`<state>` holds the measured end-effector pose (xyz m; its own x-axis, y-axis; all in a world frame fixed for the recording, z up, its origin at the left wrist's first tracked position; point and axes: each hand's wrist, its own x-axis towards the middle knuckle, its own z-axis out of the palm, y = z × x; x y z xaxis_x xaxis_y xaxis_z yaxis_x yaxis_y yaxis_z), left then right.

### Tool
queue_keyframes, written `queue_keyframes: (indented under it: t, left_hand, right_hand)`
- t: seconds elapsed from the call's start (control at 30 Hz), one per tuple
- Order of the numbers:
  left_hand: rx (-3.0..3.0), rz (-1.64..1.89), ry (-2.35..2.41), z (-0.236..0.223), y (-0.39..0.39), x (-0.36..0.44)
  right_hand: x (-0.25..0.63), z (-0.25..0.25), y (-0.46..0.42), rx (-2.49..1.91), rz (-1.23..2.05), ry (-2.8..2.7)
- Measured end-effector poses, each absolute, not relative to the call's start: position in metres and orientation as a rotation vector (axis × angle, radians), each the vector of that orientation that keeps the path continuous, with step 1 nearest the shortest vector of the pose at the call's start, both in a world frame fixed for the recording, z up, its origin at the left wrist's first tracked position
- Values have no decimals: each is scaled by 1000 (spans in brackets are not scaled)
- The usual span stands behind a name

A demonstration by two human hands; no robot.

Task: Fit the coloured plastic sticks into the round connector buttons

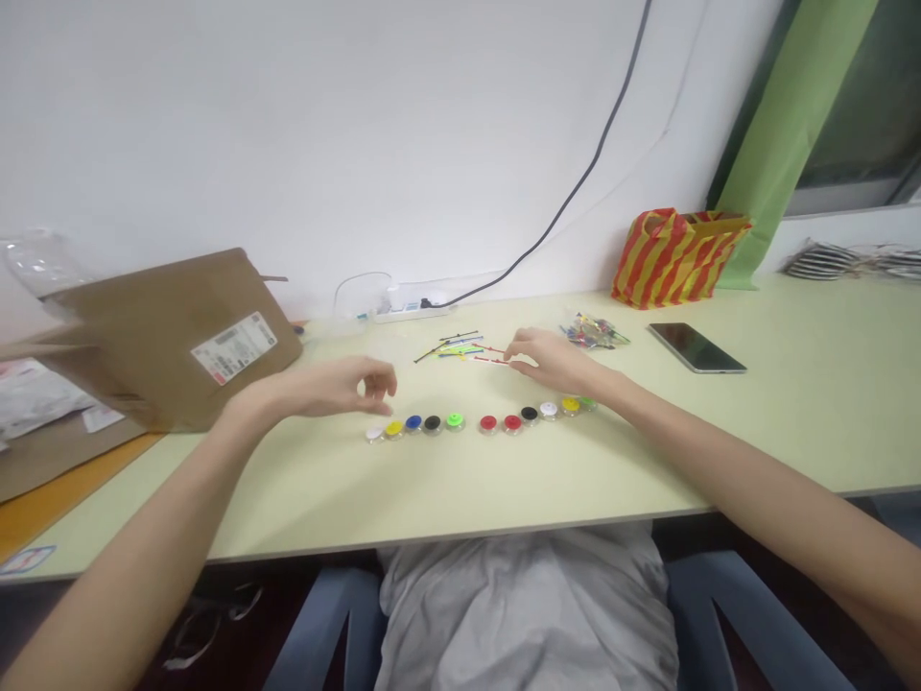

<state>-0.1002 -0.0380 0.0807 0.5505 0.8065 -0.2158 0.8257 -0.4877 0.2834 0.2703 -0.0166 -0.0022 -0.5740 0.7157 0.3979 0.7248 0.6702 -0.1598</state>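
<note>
A row of small round coloured caps lies on the pale green table: white, yellow, blue, black, green, two red, black, white, yellow, green. Behind them lie several thin coloured sticks. My left hand hovers just above the left end of the row, fingers curled towards the thumb, with nothing visible in them. My right hand reaches to the sticks and its fingertips pinch the end of a red and white stick.
A brown cardboard parcel sits at the left. A power strip with a black cable lies by the wall. A clear bag of coloured bits, a phone and a red and yellow striped bag stand to the right.
</note>
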Motion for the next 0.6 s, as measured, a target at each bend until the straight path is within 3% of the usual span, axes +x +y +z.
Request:
queue_keyframes:
  t: [0.3, 0.6]
  left_hand:
    - [2393, -171, 1354, 53, -37, -132]
    - [2266, -231, 1260, 54, -7, -99]
  right_hand:
    - [268, -6, -11, -1206, -146, -2402]
    - [273, -12, -6, -1213, -36, -2502]
